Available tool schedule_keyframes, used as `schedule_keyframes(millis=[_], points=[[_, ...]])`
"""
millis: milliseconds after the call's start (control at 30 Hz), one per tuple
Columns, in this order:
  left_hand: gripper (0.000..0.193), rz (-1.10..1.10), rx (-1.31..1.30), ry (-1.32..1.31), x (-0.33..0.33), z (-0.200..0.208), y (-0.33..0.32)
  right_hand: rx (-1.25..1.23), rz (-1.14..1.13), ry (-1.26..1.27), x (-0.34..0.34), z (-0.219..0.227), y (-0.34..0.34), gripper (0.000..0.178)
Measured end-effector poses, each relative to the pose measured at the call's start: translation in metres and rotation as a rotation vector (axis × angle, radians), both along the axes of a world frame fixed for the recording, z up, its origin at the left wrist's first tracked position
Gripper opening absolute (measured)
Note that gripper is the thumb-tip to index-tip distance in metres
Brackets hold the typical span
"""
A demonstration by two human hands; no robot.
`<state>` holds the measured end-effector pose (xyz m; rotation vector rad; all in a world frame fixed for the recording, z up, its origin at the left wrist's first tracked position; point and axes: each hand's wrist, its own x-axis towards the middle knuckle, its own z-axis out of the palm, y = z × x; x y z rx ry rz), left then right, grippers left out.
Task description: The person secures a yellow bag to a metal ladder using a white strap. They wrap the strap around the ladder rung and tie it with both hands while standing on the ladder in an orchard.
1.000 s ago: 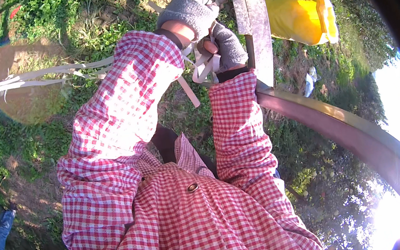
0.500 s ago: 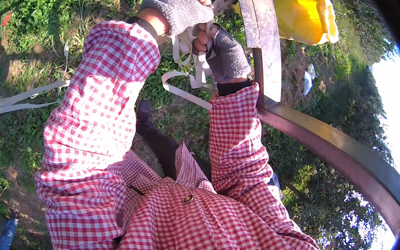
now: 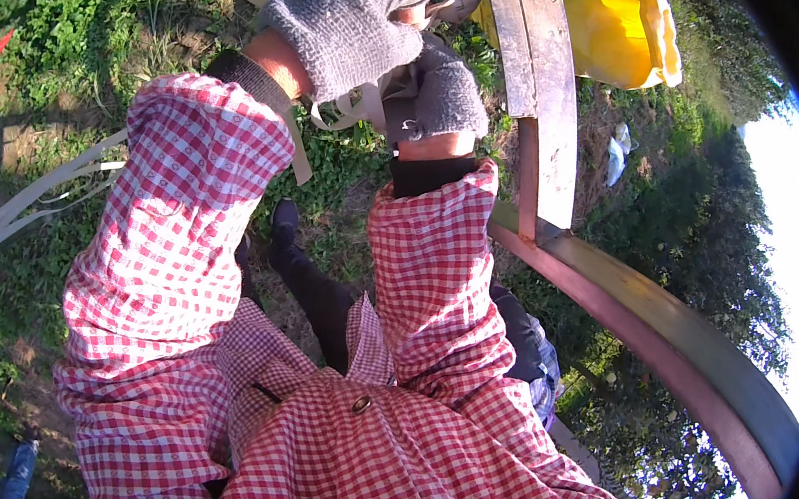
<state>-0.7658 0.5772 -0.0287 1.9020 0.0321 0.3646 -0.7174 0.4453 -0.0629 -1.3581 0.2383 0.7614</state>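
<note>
Two gloved hands — left hand (image 3: 345,24), right hand (image 3: 435,93) — gripping pale strap (image 3: 351,109) between them

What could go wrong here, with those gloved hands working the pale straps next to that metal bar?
Loops of the pale straps hang loose under the left hand and right hand, so they might snag or tangle. The thick grey gloves may dull the grip, and a strap could slip. The hands work close to the metal bar, whose edge could pinch or scrape a glove.
</note>
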Motion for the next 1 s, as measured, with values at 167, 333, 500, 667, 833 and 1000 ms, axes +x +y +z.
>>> schedule_keyframes(millis=[167,333,500,667,833,1000], points=[[0.011,0.002,0.695,-0.259,-0.009,-0.002,0.014,0.049,0.072,-0.364,-0.010,0.004,-0.002,0.003],[0.010,-0.171,0.010,0.091,-0.008,0.003,0.019,0.263,0.055,-0.053,-0.001,-0.002,-0.007,0.006],[0.013,0.011,0.115,0.107,-0.009,-0.003,0.014,0.188,0.085,-0.253,-0.004,0.002,-0.005,0.014],[0.012,0.180,0.062,0.002,-0.011,-0.031,0.020,-0.018,0.034,-0.645,-0.033,0.008,0.010,0.023],[0.022,0.125,0.268,0.119,0.008,-0.141,0.021,-0.354,0.219,-1.352,-0.045,0.013,0.003,0.021],[0.020,0.261,0.308,0.284,-0.003,-0.092,0.016,-0.718,0.570,-1.794,0.003,0.026,0.026,0.022]])
